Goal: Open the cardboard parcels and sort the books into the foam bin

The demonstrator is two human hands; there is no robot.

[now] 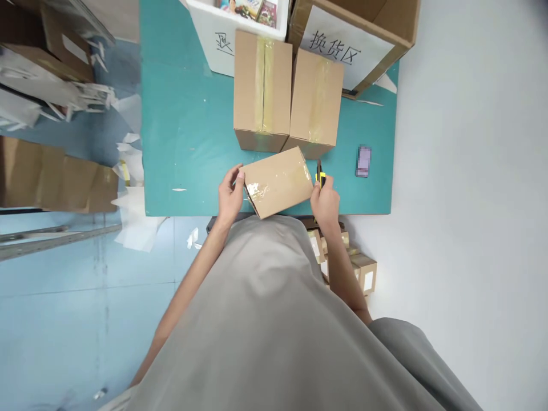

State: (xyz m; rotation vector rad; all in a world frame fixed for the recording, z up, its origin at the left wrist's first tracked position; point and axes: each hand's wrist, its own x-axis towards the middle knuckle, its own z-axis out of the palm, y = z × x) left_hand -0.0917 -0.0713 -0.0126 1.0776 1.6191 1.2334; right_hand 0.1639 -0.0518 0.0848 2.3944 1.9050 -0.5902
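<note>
A small taped cardboard box (278,184) is tilted at the front edge of the green table, between my two hands. My left hand (231,193) grips its left end, thumb on top and fingers at the side. In my right hand (325,201) is a yellow and black box cutter (320,178), its tip pointing away from me. The right hand's knuckles are close to the box's right end; whether they touch it I cannot tell. Just beyond stand two larger sealed cardboard boxes (262,85), (317,97) side by side.
On the green table (184,125), a white foam bin (214,43) and a large open carton (355,57) with a paper sign stand at the back. A phone (363,161) lies at the right. Paper scraps (137,220) and cartons (55,177) are at the left; more boxes (363,271) sit below.
</note>
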